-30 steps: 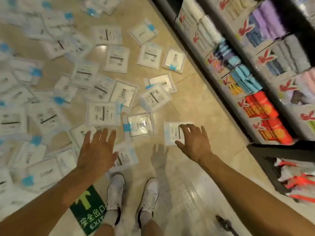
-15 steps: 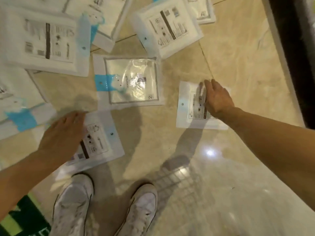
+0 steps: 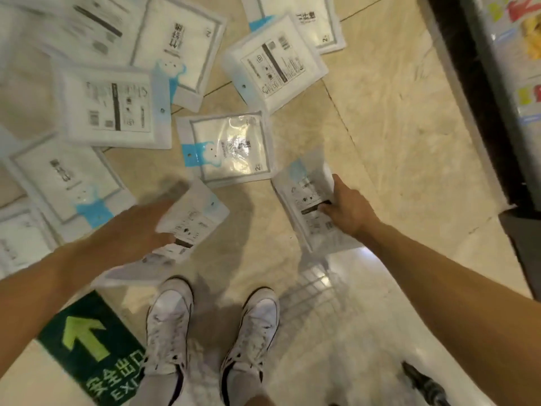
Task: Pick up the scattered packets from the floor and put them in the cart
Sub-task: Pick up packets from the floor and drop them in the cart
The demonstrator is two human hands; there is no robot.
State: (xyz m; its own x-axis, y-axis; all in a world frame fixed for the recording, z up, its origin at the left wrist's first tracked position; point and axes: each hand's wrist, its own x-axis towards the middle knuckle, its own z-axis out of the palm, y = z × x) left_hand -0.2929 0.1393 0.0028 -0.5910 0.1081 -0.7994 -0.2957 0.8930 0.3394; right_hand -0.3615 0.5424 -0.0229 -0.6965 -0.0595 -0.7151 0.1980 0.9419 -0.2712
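Left hand [image 3: 137, 227] fingers pinching left packet [image 3: 200, 212], right hand [image 3: 352, 210] fingers gripping right packet [image 3: 307, 194], both white plastic, black print

White packets [image 3: 114, 109] with blue header strips lie flat and overlapping from 9 to 1 o'clock. Two are tilted, label side up: the left packet [image 3: 199, 218] at 9 o'clock, gripped by the left hand [image 3: 137, 227], and the right packet [image 3: 307, 197] at 3 o'clock, gripped by the right hand [image 3: 351, 209].

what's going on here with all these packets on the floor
A person bends over a glossy beige tiled floor strewn with flat white plastic packets. The left hand grips a printed white packet near the white shoes; the right hand pinches a second printed packet, both tilted up off the floor. Many more lie ahead.
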